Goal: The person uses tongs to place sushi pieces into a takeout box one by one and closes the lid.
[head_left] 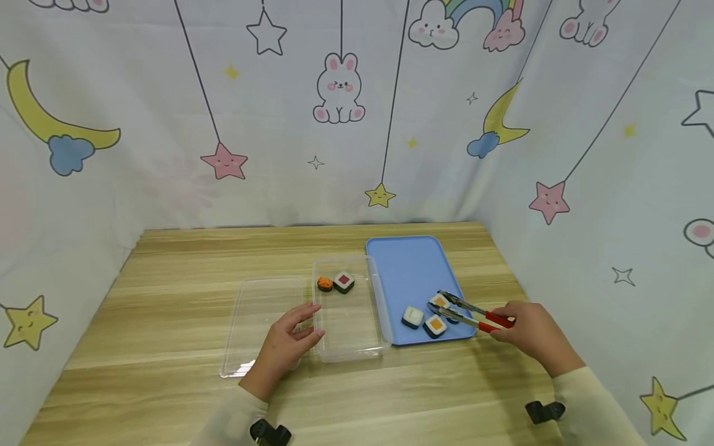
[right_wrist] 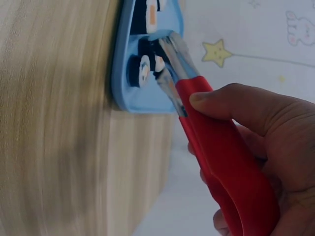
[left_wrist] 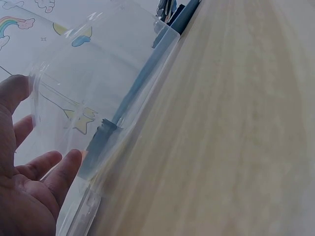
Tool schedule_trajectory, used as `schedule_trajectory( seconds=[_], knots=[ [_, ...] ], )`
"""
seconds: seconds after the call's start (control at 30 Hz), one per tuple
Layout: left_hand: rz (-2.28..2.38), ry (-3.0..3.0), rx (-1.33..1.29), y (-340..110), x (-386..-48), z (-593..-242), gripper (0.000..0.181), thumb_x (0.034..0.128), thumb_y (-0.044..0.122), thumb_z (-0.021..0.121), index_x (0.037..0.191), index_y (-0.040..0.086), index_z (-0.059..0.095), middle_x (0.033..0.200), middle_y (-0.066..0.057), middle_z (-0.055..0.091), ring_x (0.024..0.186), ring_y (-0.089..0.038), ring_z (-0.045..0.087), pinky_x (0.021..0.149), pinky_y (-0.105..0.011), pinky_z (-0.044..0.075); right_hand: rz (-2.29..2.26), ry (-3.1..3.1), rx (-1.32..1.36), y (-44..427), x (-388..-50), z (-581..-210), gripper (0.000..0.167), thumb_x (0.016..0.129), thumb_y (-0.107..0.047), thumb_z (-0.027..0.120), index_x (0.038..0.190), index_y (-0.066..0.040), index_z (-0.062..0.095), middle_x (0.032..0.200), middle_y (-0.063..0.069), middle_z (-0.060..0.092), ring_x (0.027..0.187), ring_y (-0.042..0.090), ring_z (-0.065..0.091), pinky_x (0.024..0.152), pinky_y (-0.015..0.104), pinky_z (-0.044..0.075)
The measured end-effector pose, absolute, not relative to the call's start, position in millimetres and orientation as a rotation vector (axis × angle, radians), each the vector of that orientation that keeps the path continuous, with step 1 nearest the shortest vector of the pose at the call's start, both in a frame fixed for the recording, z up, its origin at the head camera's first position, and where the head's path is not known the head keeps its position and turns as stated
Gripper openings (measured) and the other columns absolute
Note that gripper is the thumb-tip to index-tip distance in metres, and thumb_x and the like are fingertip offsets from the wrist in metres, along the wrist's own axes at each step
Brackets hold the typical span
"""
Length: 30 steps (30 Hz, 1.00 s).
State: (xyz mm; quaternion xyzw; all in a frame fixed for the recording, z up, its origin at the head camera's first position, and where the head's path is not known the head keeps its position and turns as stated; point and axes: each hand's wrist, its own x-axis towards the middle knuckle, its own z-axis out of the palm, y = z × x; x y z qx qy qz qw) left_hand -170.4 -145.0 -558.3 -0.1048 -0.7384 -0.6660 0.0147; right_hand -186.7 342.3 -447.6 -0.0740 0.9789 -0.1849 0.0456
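A: What has the right hand (head_left: 527,328) got?

B: Its fingers are wrapped round the tongs (right_wrist: 209,137), thumb pressed on the red grip. Held there, I'd say, so a squeeze can work both prongs.

A: And the roll (head_left: 439,300) between those prongs?

B: On the blue tray (head_left: 409,266), toward its near right corner. A prong lies on either side; whether they pinch it, I can't tell.

A: Why reach in over the tray's right edge?

B: Probably because it's the short way in. The white piece (head_left: 413,316) and an orange-centred piece (head_left: 435,326) sit close by, along the near edge.

A: Is the left hand (head_left: 287,344) gripping anything?

B: No, its fingers are loose and spread, tips against the left wall of the clear box (head_left: 382,300). Bracing it, I think; thin plastic like that would slide easily.

A: Why is the box there?

B: Its right wall comes up to the tray's left edge, which makes a short reach between them. The red-centred piece (head_left: 343,282) and the orange piece (head_left: 325,284) sit toward its far left corner.

A: The lid (head_left: 259,316)?

B: Flat on the table (head_left: 167,279), just left of the box, likely out of the tongs' way.
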Motion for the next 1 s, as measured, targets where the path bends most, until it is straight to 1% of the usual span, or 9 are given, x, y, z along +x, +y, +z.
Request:
schedule_trajectory(
  seconds=[0.27, 0.47, 0.67, 0.83, 1.0],
  knots=[
    [-2.083, -2.293, -0.315, -144.8, -169.8, -560.2, 0.052, 0.09, 0.005, 0.081, 0.138, -0.005, 0.063, 0.153, -0.026, 0.048, 0.138, -0.042, 0.051, 0.102, -0.039, 0.056, -0.571, 2.998, -0.226, 343.1, -187.3, -448.5, 0.044, 0.082, -0.024, 0.089, 0.117, 0.0, 0.078, 0.118, 0.026, 0.071, 0.093, 0.034, 0.068, 0.068, 0.041, 0.061],
    [-2.085, -2.283, -0.324, -144.7, -170.1, -560.2, 0.052, 0.0898, 0.005, 0.082, 0.137, -0.005, 0.063, 0.153, -0.026, 0.048, 0.137, -0.043, 0.052, 0.102, -0.039, 0.057, -0.567, 3.031, -0.253, 340.7, -190.2, -446.4, 0.043, 0.083, -0.024, 0.089, 0.117, 0.001, 0.078, 0.106, 0.018, 0.074, 0.086, 0.027, 0.066, 0.065, 0.039, 0.059],
    [-2.074, -2.285, -0.321, -144.1, -170.6, -559.3, 0.052, 0.0898, 0.004, 0.081, 0.137, -0.005, 0.063, 0.153, -0.026, 0.048, 0.137, -0.042, 0.052, 0.101, -0.037, 0.057, -0.581, 3.053, -0.25, 335.8, -194.9, -440.7, 0.045, 0.082, -0.024, 0.089, 0.117, 0.002, 0.077, 0.102, 0.015, 0.074, 0.083, 0.026, 0.065, 0.064, 0.039, 0.058],
    [-2.068, -2.298, -0.309, -144.1, -170.5, -558.6, 0.052, 0.0899, 0.004, 0.081, 0.138, -0.005, 0.063, 0.153, -0.024, 0.048, 0.137, -0.041, 0.052, 0.1, -0.036, 0.057, -0.583, 3.087, -0.291, 329.4, -200.1, -436.9, 0.041, 0.083, -0.024, 0.088, 0.116, 0.0, 0.078, 0.099, 0.012, 0.074, 0.081, 0.023, 0.064, 0.065, 0.037, 0.058],
    [-2.091, -2.302, -0.3, -144.1, -170.6, -558.7, 0.052, 0.09, 0.005, 0.081, 0.138, -0.005, 0.063, 0.154, -0.025, 0.047, 0.138, -0.041, 0.051, 0.101, -0.037, 0.057, -0.591, 3.12, -0.363, 320.6, -208.1, -429.9, 0.04, 0.084, -0.023, 0.087, 0.117, -0.001, 0.078, 0.099, 0.012, 0.074, 0.08, 0.023, 0.064, 0.065, 0.036, 0.057]
  ],
)
